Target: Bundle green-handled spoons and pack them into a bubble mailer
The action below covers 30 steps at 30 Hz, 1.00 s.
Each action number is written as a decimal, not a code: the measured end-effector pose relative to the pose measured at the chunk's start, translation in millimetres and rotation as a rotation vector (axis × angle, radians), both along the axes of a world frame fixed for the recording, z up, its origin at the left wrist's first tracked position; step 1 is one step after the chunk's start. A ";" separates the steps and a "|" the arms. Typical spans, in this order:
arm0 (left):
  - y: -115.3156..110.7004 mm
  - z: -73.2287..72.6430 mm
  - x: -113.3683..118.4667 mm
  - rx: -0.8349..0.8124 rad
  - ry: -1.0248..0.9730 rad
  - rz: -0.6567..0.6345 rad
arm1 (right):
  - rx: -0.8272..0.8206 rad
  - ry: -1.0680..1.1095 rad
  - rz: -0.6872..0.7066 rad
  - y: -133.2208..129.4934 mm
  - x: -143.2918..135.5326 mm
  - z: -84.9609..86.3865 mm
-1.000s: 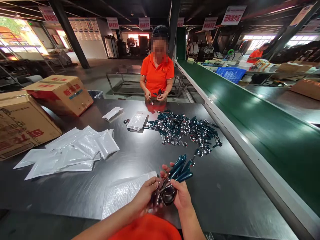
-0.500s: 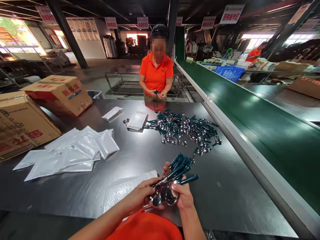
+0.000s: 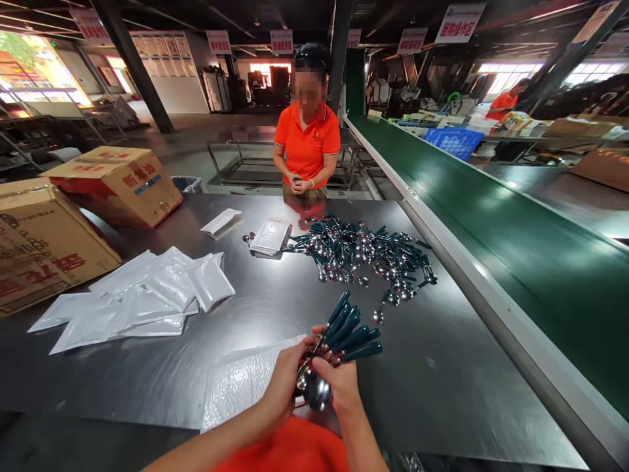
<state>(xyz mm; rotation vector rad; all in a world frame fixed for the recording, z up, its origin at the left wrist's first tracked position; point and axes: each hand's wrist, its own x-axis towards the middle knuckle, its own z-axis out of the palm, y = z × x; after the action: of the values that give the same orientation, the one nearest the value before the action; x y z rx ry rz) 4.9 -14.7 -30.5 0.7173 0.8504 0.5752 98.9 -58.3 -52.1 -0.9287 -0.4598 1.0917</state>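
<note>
Close to my body, both hands grip one bunch of spoons [image 3: 348, 328] with dark teal handles and shiny metal bowls. My left hand [image 3: 289, 367] is closed round the left side of the bunch, near the necks. From the right, my right hand [image 3: 339, 380] closes on it with the thumb across the necks. The handles fan out up and to the right; the bowls gather low between my palms. A white bubble mailer [image 3: 236, 380] lies on the table left of my hands. Beyond the bunch spreads a large pile of similar spoons [image 3: 358, 249].
Filled-looking white mailers [image 3: 147, 295] lie heaped at left, near cardboard boxes [image 3: 118, 187]. A small stack of mailers [image 3: 271, 236] sits beside the pile. Across the metal table [image 3: 442, 393] stands a co-worker [image 3: 308, 141] in orange, hands together. A green conveyor belt [image 3: 491, 203] runs along the right.
The spoons in my hands have drawn together into a tighter bunch, bowls overlapping, handles more upright. My right hand has shifted left, its thumb now over the necks. The co-worker's hands have moved slightly left.
</note>
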 end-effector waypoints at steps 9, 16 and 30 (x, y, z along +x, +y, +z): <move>-0.1 0.0 -6.2 -0.264 -0.045 -0.071 | -0.023 0.016 -0.118 0.0 2.1 -6.1; -0.8 -11.3 -9.5 -0.169 0.028 0.035 | -0.061 0.030 -0.103 -1.4 -1.2 0.1; -11.2 -3.2 -3.9 -0.130 0.008 -0.136 | -0.074 0.032 -0.212 -3.8 -1.2 11.6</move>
<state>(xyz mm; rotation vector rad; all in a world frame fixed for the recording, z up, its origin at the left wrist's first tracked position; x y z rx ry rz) 1.0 -25.9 -33.7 0.6537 0.8319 0.3920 97.8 -62.0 -40.5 -0.9999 -0.2884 0.9345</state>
